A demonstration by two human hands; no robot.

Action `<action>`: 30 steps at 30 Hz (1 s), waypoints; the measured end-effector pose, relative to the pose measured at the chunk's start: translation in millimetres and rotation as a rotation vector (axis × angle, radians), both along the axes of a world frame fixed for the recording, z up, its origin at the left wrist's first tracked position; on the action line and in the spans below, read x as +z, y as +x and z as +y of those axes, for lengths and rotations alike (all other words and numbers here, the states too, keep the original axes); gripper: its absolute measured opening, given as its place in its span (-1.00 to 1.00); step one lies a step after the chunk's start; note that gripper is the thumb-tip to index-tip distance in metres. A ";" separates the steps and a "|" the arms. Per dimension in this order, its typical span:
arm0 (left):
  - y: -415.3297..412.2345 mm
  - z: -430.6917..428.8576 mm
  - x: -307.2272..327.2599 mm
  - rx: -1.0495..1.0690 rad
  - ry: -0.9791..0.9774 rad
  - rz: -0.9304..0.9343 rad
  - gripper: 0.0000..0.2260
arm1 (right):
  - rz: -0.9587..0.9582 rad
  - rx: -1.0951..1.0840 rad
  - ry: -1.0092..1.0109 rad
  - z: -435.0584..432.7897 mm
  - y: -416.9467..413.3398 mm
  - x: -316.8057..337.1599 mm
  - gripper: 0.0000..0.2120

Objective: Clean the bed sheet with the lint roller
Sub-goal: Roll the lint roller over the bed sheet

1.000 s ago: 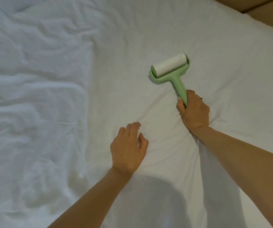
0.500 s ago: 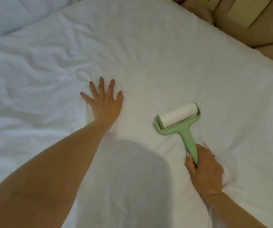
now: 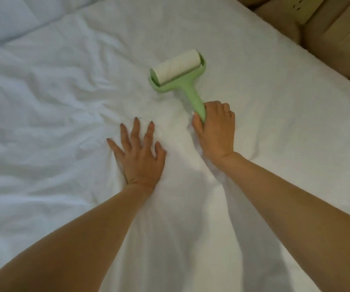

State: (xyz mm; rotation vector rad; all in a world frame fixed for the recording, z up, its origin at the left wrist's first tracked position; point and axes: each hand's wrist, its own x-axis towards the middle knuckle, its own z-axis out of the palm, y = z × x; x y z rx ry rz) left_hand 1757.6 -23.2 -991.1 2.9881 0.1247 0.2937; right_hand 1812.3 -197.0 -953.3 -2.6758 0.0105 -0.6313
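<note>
On the soft bed sheet point(image 3: 275, 133), the right hand point(image 3: 215, 131) grips the seemingly light, stiff lint roller point(image 3: 178, 74) by its handle point(image 3: 193, 98) while, at nine o'clock, the left hand point(image 3: 140, 157) presses flat, fingers point(image 3: 136, 129) wide.

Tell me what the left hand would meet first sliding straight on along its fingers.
Only wrinkled bed sheet; the left hand would probably pass just left of the lint roller.

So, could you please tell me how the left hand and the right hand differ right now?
The left hand lies flat, fingers spread, on the bed sheet; the right hand curls round the green handle of the lint roller. A ring shows on the right hand, none on the left hand. Both are bare and low on the sheet.
</note>
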 end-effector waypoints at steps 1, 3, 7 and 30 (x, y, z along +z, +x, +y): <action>0.1 -0.5 -1.5 -0.004 0.007 -0.030 -0.51 | 0.000 0.014 -0.040 5.1 17.0 -3.0 -0.68; 0.9 -0.1 -3.2 0.000 0.006 -0.086 -0.53 | -0.024 0.058 -0.076 12.4 44.3 -6.6 -0.67; 1.8 -0.7 -1.7 -0.001 0.000 -0.145 -0.52 | -0.044 0.093 -0.079 20.4 82.8 -4.0 -0.66; 35.3 -12.2 46.3 0.166 -0.061 -0.046 -0.66 | -0.021 0.207 -0.086 12.7 131.7 -34.0 -0.71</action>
